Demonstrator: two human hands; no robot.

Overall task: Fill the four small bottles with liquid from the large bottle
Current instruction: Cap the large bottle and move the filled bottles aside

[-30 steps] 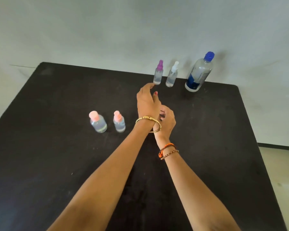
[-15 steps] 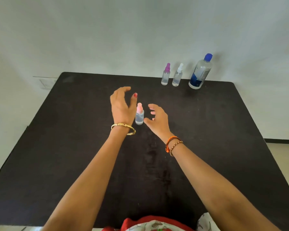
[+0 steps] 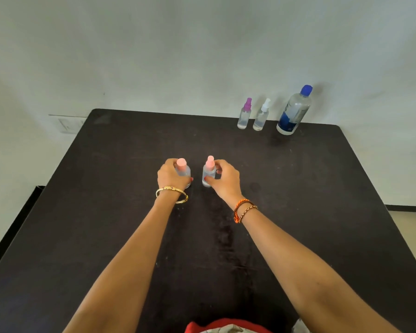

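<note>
We see the left hand [image 3: 171, 175] curled around a small clear plastic bottle with a wide pink cap [image 3: 183, 169], and the right hand [image 3: 226, 179] gripping a second small clear bottle with a narrow pink spray top [image 3: 209, 169], both standing upright just apart near the middle of the black table [image 3: 322, 212]. At the far edge, well apart from the hands, we find a clear spray bottle with a purple top [image 3: 244, 114] beside one with a white top [image 3: 261, 115], and right of them the large clear bottle with a blue cap and blue label [image 3: 294, 111]. We also note a gold bangle [image 3: 172, 193] on the left wrist and orange braided bands [image 3: 243, 209] on the right.
</note>
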